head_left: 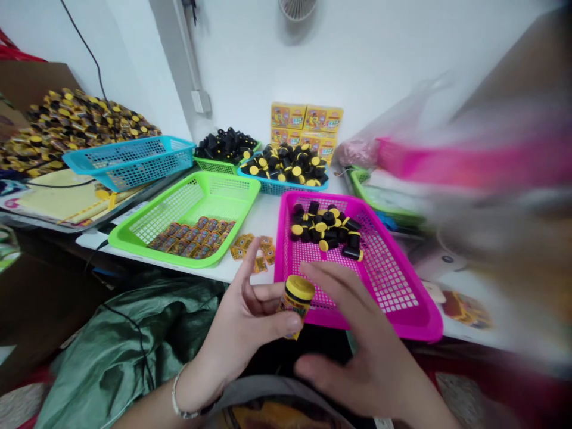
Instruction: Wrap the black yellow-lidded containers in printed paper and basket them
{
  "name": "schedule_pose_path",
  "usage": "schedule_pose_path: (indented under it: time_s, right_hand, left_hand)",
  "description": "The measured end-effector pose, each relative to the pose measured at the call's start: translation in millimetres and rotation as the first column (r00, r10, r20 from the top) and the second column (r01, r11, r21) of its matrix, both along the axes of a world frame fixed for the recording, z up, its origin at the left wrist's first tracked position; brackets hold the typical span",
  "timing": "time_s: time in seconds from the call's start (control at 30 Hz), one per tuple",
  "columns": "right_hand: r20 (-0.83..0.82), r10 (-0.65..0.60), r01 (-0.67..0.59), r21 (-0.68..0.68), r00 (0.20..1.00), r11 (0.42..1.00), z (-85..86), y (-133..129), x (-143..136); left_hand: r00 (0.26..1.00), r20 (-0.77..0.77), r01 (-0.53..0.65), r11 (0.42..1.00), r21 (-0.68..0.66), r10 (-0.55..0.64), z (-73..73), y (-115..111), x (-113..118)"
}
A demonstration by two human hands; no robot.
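Observation:
Between the thumb and fingers of my left hand (236,328) is a small canister (299,289) with a yellow lid and a printed yellow label, held upright, slightly tilted. My right hand (361,345) is just to its right, fingers and thumb apart, blurred by motion and holding nothing. Behind the hands, a pink basket (426,328) contains several black canisters (328,218) with yellow lids. To the left, a green basket (134,241) holds rows of labelled canisters (192,238). Loose printed labels (241,245) lie on the white table between the two baskets.
Farther back, a blue basket (268,186) and a green one hold heaped black canisters. A blue basket (134,161) stands at left before a large pile of labelled canisters (80,119). Yellow printed boxes (288,116) are stacked by the wall. A blurred pink shape (469,164) crosses the right side.

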State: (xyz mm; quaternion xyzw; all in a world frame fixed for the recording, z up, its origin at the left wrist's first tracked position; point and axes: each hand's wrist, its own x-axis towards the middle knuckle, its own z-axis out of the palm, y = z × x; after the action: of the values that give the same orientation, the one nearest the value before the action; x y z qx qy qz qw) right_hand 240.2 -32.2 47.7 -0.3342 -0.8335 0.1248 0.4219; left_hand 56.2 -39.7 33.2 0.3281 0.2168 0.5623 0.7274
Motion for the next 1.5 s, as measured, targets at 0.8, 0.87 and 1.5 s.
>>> schedule_pose_path:
  time_s: [0.8,0.87,1.5]
  right_hand:
    - [0.163,-0.154,0.047,0.524,0.975,0.85,-20.3,-8,-7]
    - [0.187,-0.171,0.045,0.536,0.967,0.843,-21.7,-9,-7]
    - [0.253,-0.099,-0.064,0.564,0.962,0.823,-12.5,-12,3]
  left_hand:
    - [0.758,-0.634,-0.018,0.977,0.214,0.153,3.4,-5,11]
    - [0.715,-0.67,-0.033,0.966,0.257,0.203,-1.6,-7,13]
    - [0.855,-0.518,0.06,0.986,0.157,0.03,14.2,-9,12]
